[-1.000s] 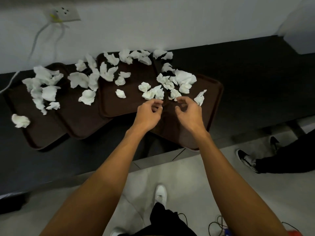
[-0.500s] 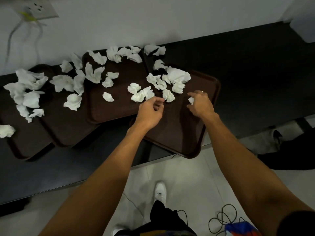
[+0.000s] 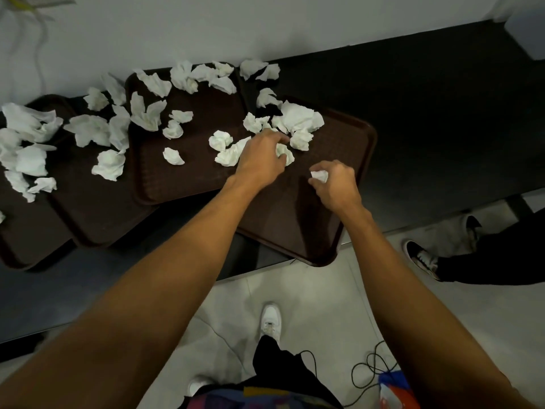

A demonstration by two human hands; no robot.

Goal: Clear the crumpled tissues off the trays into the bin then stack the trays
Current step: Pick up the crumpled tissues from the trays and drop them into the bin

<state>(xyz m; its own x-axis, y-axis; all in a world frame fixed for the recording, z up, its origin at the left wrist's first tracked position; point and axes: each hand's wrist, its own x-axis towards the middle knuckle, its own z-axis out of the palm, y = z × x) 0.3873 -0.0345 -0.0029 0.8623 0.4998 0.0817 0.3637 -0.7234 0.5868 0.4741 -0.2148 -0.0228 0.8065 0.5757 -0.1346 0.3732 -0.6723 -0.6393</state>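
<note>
Several dark brown trays overlap along a black counter, strewn with crumpled white tissues. The rightmost tray (image 3: pixel 348 160) juts over the counter's front edge. My right hand (image 3: pixel 336 187) hovers over it and holds a small balled tissue (image 3: pixel 319 175) in its curled fingers. My left hand (image 3: pixel 261 160) reaches over the seam between this tray and the middle tray (image 3: pixel 188 178), its fingers curled round a crumpled tissue (image 3: pixel 284 152). A larger clump of tissues (image 3: pixel 298 118) lies just beyond it. No bin is in view.
The black counter (image 3: pixel 427 119) runs on to the right, against a white wall. Another person's shoe (image 3: pixel 421 258) and dark trouser leg stand on the tiled floor at right. A black cable (image 3: pixel 365 370) coils on the floor by my own white shoe (image 3: pixel 269 320).
My right hand picked a tissue from the right tray's edge and drew it back toward me. My left hand moved forward and right onto a tissue near the clump.
</note>
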